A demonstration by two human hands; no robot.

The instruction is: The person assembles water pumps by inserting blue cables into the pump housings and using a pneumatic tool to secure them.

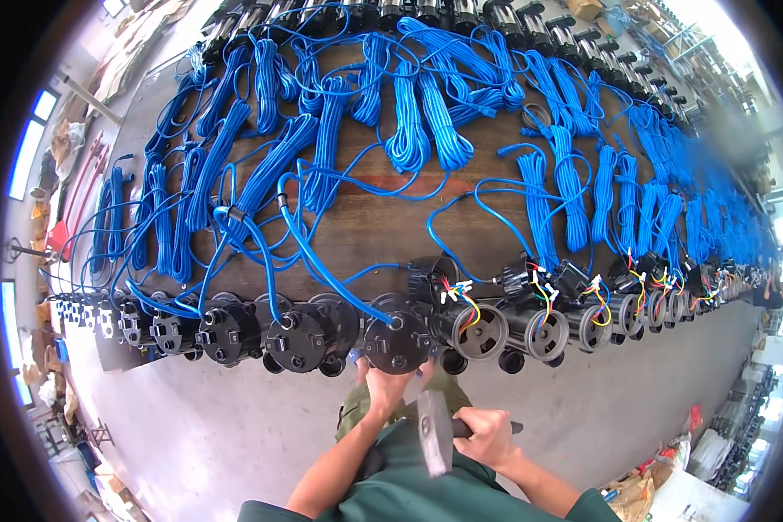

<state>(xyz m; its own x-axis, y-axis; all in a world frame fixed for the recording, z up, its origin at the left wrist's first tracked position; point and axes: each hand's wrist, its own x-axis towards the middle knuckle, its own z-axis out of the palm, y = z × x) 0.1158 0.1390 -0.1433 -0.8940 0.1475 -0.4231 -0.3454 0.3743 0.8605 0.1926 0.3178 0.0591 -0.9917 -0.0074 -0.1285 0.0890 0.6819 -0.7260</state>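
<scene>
Up in the middle of the frame, just below the brown table [378,235]: a black can [398,344] with its round end toward the bottom of the frame and a blue cord [357,296] going into the top of that end. Long way of the can, as far as can be seen: back up the frame, toward the table. Right at the low edge of the round end: the left hand [386,389], much the nearer of the two. Left fingers mostly hidden behind the can; cannot tell if apart, together or holding on.

Lower and to the right: the right hand [487,437], with fingers curled tight around the handle of a hammer [435,432]. Handle lying side to side, poking out past the fist on the right. Metal head to the left of the fist, its long way nearly up and down in the frame. Way from hammer head to can: up and a bit left, with a clear gap between. Just right of the can: an open can [481,337] with colored wires [471,306].
</scene>
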